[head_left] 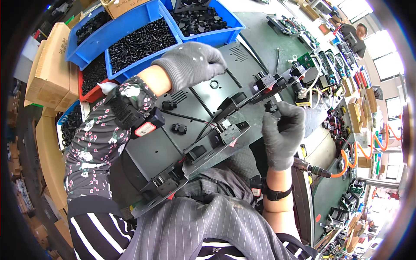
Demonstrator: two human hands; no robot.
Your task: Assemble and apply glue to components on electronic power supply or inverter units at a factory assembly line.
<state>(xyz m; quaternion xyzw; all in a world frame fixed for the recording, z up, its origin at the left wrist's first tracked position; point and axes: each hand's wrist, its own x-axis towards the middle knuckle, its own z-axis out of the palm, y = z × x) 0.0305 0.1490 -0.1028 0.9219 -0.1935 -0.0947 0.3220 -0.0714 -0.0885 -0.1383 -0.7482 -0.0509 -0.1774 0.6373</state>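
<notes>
My right hand, in a grey glove, is closed with a black cable gland pinched between thumb and fingers. My left hand, gloved alike, is curled shut over the far part of a dark grey metal chassis; whatever its fingers hold, if anything, is hidden. One black cable gland lies on the chassis below the left wrist, and another black cable gland lies a little nearer to me. A ring-shaped fitting sits in the panel just below my left fingers.
Blue bins of small black parts stand at the far left, with a red bin and cardboard boxes beside them. Electronic assemblies line the right. An orange coiled hose runs to a tool by my right wrist. Another person is at far right.
</notes>
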